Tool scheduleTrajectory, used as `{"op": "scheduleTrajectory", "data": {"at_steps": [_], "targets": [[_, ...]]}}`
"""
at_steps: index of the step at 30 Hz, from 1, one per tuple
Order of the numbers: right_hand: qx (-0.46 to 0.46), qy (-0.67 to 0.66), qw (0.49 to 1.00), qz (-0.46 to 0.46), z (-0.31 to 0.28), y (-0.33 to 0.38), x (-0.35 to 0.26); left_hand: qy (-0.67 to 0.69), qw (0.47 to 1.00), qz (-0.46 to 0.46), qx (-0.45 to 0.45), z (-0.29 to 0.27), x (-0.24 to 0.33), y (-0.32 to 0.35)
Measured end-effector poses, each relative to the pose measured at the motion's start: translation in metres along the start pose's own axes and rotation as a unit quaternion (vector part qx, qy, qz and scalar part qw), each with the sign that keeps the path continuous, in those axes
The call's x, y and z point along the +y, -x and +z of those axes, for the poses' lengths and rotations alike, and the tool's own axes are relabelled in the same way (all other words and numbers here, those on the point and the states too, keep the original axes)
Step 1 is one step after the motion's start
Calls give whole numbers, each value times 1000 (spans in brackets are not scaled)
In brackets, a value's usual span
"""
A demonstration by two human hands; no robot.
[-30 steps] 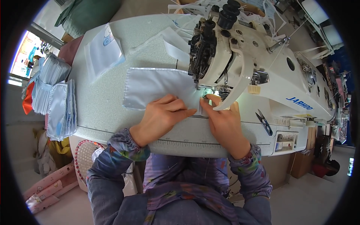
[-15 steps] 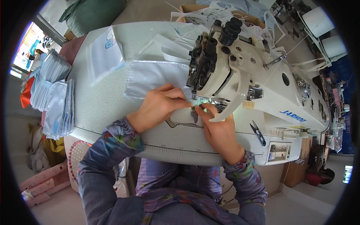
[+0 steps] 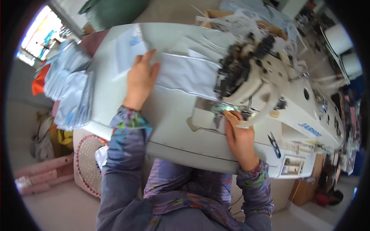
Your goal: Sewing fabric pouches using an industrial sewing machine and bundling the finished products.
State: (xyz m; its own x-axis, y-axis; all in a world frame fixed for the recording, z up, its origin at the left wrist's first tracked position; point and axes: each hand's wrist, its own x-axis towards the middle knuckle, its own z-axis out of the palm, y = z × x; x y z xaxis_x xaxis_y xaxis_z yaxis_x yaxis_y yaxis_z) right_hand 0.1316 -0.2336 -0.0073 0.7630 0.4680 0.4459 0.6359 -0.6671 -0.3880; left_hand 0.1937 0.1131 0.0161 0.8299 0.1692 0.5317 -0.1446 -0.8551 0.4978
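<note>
While the left hand (image 3: pixel 141 79) has its fingers spread at upper left, I fear the right hand (image 3: pixel 240 138), bunched on I cannot tell what, gets pricked if the sewing machine (image 3: pixel 296 103) runs.

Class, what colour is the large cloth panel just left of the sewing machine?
The cloth panel is pale bluish white, seen best in the head view.

At 12 o'clock, a pale blue cloth panel (image 3: pixel 187 75) looks smooth with a soft satin sheen. Beneath it, the tabletop (image 3: pixel 169 117) is smooth, mostly matt. At 3 o'clock, the sewing machine (image 3: pixel 295 111) has a glossy cream casing. Toward 4 o'clock, snips (image 3: pixel 274 144) show metal blades. Near 9 o'clock, stacked cloth pieces (image 3: pixel 73 98) look lightly shiny.
</note>
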Motion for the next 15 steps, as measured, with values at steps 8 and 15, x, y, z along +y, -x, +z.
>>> {"op": "scheduleTrajectory", "data": {"at_steps": [8,15], "targets": [[4,-49,999,18,-12,3,-9,385,909,-2,-158,-49,8,27],[-9,-84,996,37,-11,-5,-15,258,918,-213,212,-217,-33,79]]}}
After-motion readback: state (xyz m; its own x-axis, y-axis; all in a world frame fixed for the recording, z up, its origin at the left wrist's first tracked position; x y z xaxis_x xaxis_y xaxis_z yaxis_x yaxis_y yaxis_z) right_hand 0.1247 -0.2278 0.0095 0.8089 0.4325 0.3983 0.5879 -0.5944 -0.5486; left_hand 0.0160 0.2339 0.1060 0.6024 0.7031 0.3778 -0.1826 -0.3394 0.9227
